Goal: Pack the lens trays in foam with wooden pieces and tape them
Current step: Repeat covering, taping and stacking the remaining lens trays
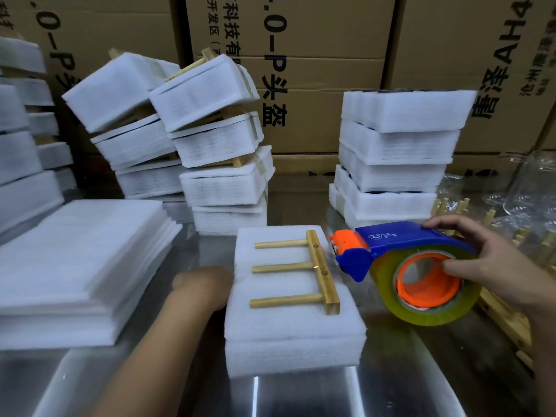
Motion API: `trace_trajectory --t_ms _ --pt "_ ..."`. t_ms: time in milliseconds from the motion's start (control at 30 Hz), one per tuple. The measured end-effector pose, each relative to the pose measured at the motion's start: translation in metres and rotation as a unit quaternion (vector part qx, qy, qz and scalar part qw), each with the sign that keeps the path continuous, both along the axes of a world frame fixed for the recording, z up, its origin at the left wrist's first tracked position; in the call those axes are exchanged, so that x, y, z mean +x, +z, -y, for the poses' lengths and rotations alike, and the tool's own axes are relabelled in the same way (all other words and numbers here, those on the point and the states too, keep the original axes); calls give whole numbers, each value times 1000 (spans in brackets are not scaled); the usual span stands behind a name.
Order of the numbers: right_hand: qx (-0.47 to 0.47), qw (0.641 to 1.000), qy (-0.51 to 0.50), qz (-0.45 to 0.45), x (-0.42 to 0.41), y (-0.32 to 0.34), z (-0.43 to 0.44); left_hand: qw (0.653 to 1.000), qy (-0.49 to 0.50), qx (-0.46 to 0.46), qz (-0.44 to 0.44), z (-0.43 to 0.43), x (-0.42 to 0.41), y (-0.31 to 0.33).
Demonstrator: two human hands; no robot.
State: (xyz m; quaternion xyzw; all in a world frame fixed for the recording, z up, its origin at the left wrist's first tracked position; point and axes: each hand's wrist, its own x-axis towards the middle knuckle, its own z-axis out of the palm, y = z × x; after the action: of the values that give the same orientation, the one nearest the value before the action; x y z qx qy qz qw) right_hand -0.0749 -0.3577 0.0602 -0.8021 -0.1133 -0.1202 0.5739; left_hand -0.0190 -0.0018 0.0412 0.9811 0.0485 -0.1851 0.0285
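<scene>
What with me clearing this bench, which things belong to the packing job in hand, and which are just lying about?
In hand: foam bundle, wooden piece on it, tape dispenser gripped by the right hand, left hand at the bundle's side.
Lying about: foam sheets, taped bundles stacked behind, cardboard boxes, spare wooden pieces.

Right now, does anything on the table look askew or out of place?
Yes. The left stack and middle stack of taped foam packs lean left, top packs tilted. The right stack stands much straighter.
</scene>
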Motion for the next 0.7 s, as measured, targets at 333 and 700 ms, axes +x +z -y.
trace_trajectory --t_ms 333,700 --pt "-23 997 26 -72 5 -6 5 999 -30 17 -6 0 3 -3" --pt "-5 996 24 -88 2 0 0 999 -37 32 -2 1 1 -3"
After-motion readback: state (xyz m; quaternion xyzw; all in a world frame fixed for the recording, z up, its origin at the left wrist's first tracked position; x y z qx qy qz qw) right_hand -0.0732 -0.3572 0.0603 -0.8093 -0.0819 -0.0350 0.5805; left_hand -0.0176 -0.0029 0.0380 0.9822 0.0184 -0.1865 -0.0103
